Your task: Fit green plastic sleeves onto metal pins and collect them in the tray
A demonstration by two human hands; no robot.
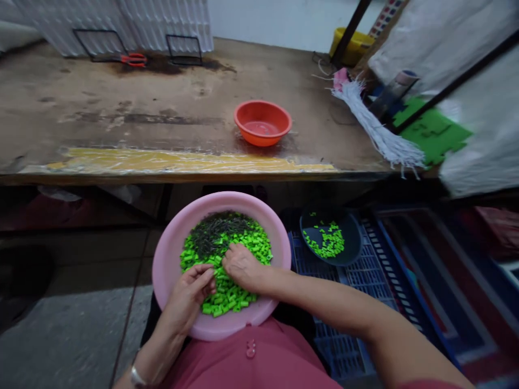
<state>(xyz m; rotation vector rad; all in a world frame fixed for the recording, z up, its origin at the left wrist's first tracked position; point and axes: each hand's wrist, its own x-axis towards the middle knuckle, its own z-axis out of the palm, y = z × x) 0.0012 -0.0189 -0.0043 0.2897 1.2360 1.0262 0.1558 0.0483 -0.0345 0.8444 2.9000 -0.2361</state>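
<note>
A pink basin [164, 254] rests on my lap, holding many small bright green plastic pieces [227, 300]. On their far left side lies a heap of thin dark metal-looking pins [214, 229]. Above the near left part of the basin, my left hand [192, 292] is closed with thumb and forefinger pinched together; whatever is between them is too small to make out. My right hand [245, 267] reaches in from the right, its fingers curled down at the green pieces beside the dark heap. Its fingertips are hidden.
A worktable [170, 129] runs across ahead, with an orange bowl [263, 141], red-handled scissors [133, 59] and a bundle of white cords [371, 121]. Low on the right, a dark bowl [352, 243] with green pieces sits on a blue plastic crate [360, 275].
</note>
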